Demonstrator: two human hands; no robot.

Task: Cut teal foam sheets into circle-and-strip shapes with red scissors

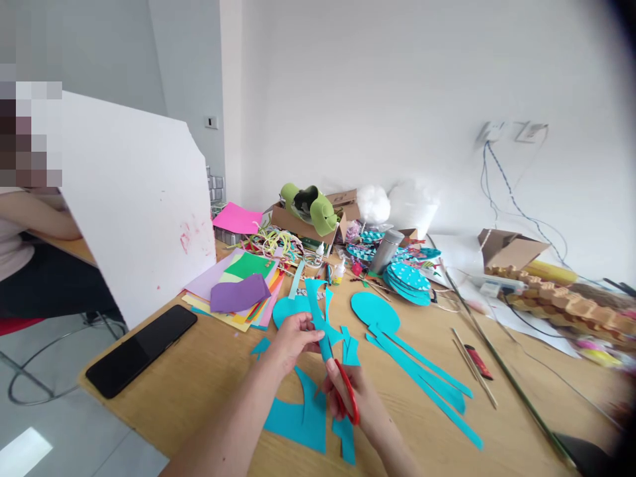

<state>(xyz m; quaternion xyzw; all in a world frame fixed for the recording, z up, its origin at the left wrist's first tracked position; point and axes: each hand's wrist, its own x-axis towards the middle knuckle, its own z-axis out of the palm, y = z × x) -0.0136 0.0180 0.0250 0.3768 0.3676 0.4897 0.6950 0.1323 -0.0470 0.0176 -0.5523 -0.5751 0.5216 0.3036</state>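
Observation:
My left hand pinches a curved piece of turquoise paper above the table. Red-handled scissors are gripped in my right hand, their blades up against the lower part of that piece and mostly hidden. Beneath my hands lie turquoise offcuts, one with a rounded cut-out. A turquoise disc rests to the right, with long turquoise strips fanning out below it. Another turquoise disc is partly covered behind my left hand.
A black phone lies by the left table edge, near a white board. Coloured sheets are stacked beyond it. Dotted turquoise discs, a metal can and glue bottles stand behind. Sticks and a red cutter lie right. A person sits left.

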